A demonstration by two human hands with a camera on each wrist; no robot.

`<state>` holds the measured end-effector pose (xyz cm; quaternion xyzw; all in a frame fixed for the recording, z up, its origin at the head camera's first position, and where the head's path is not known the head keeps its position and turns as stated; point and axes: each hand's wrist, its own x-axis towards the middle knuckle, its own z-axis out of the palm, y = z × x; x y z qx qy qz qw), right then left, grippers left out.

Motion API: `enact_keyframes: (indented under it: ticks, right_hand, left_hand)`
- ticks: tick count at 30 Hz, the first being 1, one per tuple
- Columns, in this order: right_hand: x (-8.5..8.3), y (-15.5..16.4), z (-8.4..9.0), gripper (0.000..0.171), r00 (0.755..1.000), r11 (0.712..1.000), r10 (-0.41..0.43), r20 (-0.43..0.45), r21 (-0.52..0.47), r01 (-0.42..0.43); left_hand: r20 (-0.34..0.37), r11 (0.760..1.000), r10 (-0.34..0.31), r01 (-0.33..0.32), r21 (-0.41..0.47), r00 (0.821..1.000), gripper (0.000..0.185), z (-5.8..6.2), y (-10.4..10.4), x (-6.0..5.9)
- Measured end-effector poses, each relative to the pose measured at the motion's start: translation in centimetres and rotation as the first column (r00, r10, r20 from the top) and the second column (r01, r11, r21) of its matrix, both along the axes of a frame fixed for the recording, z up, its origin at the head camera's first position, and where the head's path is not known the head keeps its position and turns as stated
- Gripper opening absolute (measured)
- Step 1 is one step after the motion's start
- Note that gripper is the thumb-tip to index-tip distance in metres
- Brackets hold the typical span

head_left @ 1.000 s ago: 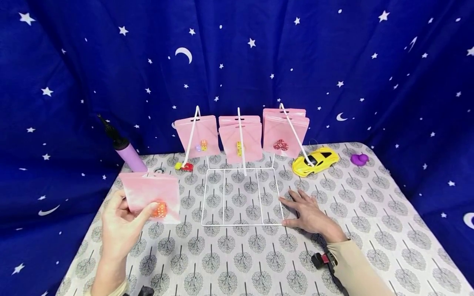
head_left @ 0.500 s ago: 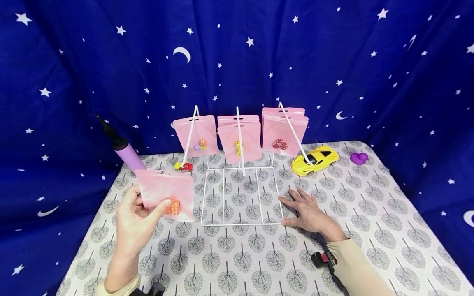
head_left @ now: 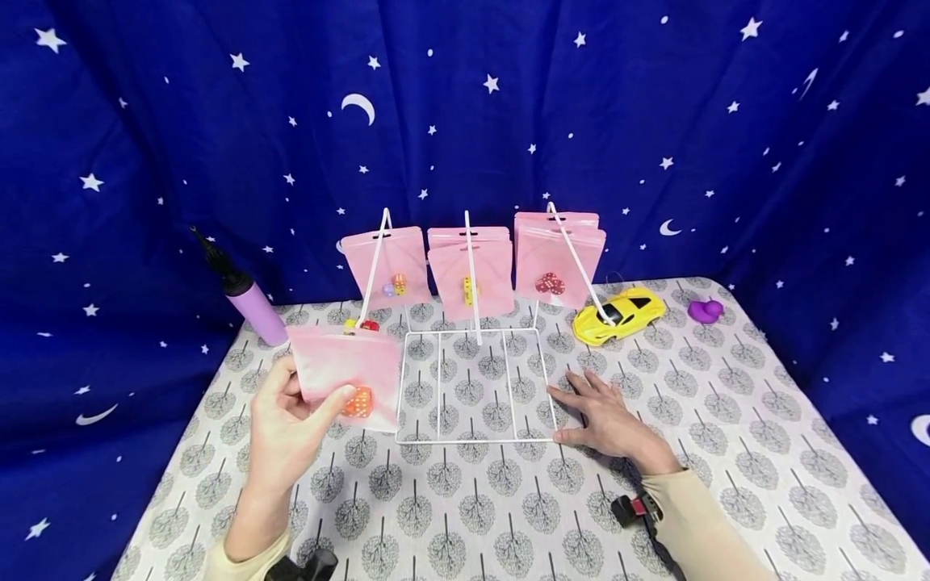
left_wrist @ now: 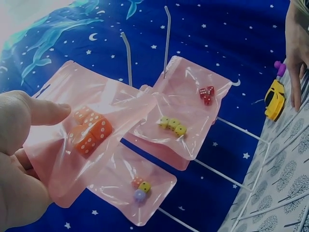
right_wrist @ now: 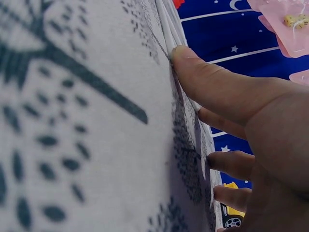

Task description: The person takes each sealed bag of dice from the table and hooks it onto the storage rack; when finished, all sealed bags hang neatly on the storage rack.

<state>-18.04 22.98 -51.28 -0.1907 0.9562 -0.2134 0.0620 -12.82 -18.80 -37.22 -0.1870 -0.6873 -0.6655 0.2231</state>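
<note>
My left hand (head_left: 279, 452) pinches a pink zip bag (head_left: 345, 359) by its left side, thumb in front and fingers behind. Orange dice (left_wrist: 91, 129) lie inside that bag, near the thumb tip. The bag is held over the table, left of a white wire display rack (head_left: 472, 442). Pink bags hang on the rack's three hooks: a left bag (head_left: 370, 254) with mixed-colour dice, middle bags (head_left: 450, 278) with yellow dice, and right bags (head_left: 534, 250) with red dice. My right hand (head_left: 613, 424) rests with spread fingers at the right edge of the rack's base, thumb by the front corner.
A yellow toy car (head_left: 632, 315) and a purple rubber duck (head_left: 705, 311) are at the back right. A purple hand pump (head_left: 257, 315) stands at the back left. A small red-and-yellow toy (head_left: 370, 325) is partly hidden behind the held bag. A starry curtain (head_left: 465, 121) closes off the back.
My left hand has carried the bag of orange dice to the right, up to the left side of the rack's base. My right hand stays in place.
</note>
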Motion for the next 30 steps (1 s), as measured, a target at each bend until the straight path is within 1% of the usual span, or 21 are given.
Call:
enact_keyframes:
  ticks: [5, 10, 12, 15, 21, 23, 25, 28, 30]
  right_hand:
    - [0.0, 0.0, 0.0, 0.077, 1.0, 1.0, 0.001, -0.002, -0.003, -0.001]
    - [0.1, 0.0, 0.1, 0.077, 1.0, 1.0, 0.001, -0.001, -0.011, -0.001]
    - [0.1, 0.0, 0.1, 0.077, 1.0, 1.0, 0.001, 0.0, -0.012, -0.001]
    - [0.1, 0.0, 0.1, 0.077, 1.0, 1.0, -0.001, 0.002, -0.009, 0.001]
    - [0.0, -0.1, 0.1, 0.077, 1.0, 1.0, 0.001, 0.006, -0.011, -0.001]
    - [0.0, -0.1, 0.1, 0.077, 1.0, 1.0, 0.004, 0.004, -0.015, -0.004]
    - [0.1, -0.1, 0.1, 0.077, 1.0, 1.0, 0.007, 0.002, -0.017, -0.007]
    - [0.0, -0.1, 0.1, 0.077, 1.0, 1.0, 0.008, -0.001, -0.015, -0.008]
    - [0.0, -0.1, 0.1, 0.077, 1.0, 1.0, 0.009, 0.001, -0.011, -0.009]
  left_hand:
    - [0.06, 1.0, 0.011, -0.011, -0.003, 0.998, 0.045, 0.1, 0.4, -0.2]
    - [0.056, 1.0, 0.014, -0.013, -0.019, 0.998, 0.044, 0.0, 0.6, -0.6]
    - [0.042, 1.0, 0.002, -0.002, -0.004, 0.999, 0.044, -0.1, 0.8, -0.7]
    - [0.052, 1.0, 0.0, -0.001, 0.018, 0.999, 0.043, -0.2, 1.0, -0.9]
    - [0.117, 0.999, 0.047, -0.047, -0.006, 0.992, 0.044, -0.4, 1.4, -1.0]
    - [0.123, 0.997, 0.075, -0.073, -0.02, 0.99, 0.044, -0.6, 1.4, -1.2]
    - [0.125, 0.996, 0.089, -0.086, -0.03, 0.988, 0.044, -0.8, 1.5, -1.5]
    - [0.137, 0.995, 0.097, -0.093, -0.041, 0.986, 0.044, -1.1, 1.5, -1.9]
    - [0.144, 0.995, 0.096, -0.093, -0.032, 0.985, 0.042, -1.2, 1.5, -2.1]
